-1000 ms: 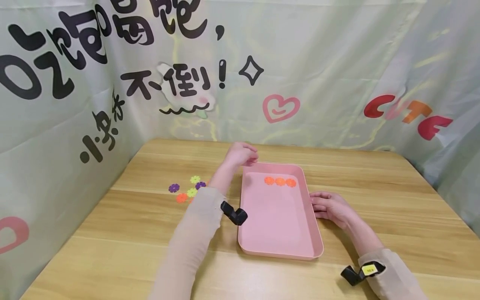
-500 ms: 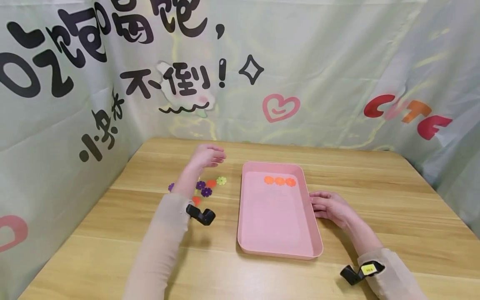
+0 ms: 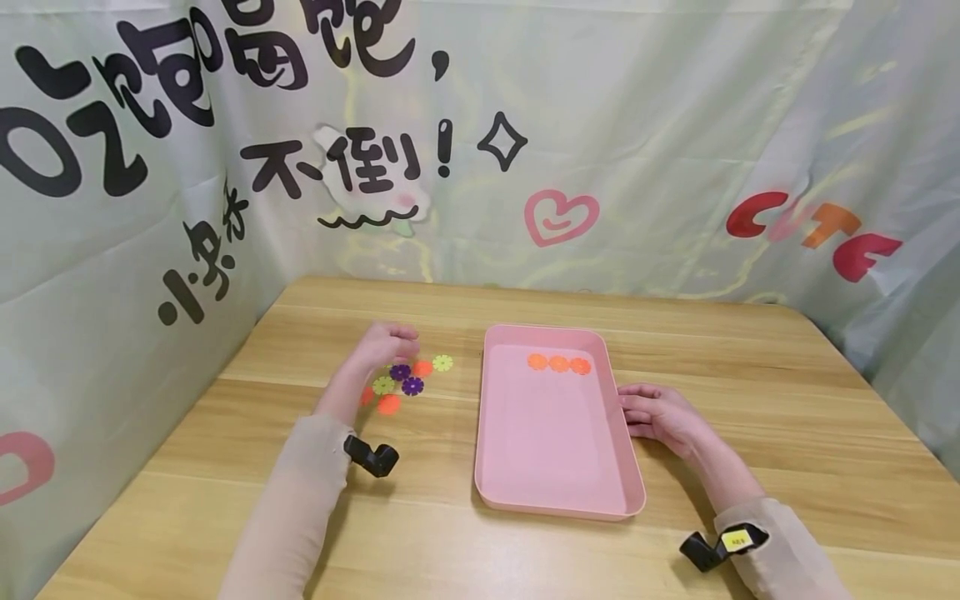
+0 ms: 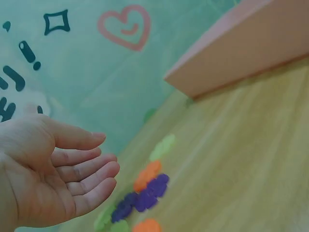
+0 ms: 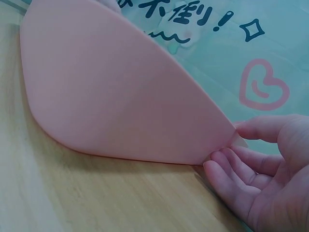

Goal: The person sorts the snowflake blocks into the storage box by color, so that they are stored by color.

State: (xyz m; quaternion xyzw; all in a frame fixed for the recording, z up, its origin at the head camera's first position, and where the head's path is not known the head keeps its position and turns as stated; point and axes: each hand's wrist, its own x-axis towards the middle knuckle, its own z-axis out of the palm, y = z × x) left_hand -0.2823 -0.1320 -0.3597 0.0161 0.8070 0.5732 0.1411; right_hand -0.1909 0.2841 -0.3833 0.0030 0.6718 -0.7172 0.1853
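Observation:
My left hand hovers over a loose group of flower-shaped plastic discs on the table. In the left wrist view its palm shows, holding nothing, fingers loosely bent. Beside it lie purple discs, orange discs and yellow-green discs; the hand and forearm hide part of the group. A pink tray stands to the right, with three orange discs in a row near its far end. My right hand holds the tray's right side, thumb at the rim and fingers against the outer wall.
The wooden table reaches back to a printed cloth backdrop, which also rises along the left and right sides. A black wrist camera sits on the left sleeve, another on the right.
The left hand has moved left from the tray's far left corner, then lowered towards the loose discs. The right hand and tray have stayed in place; the three discs inside are unchanged.

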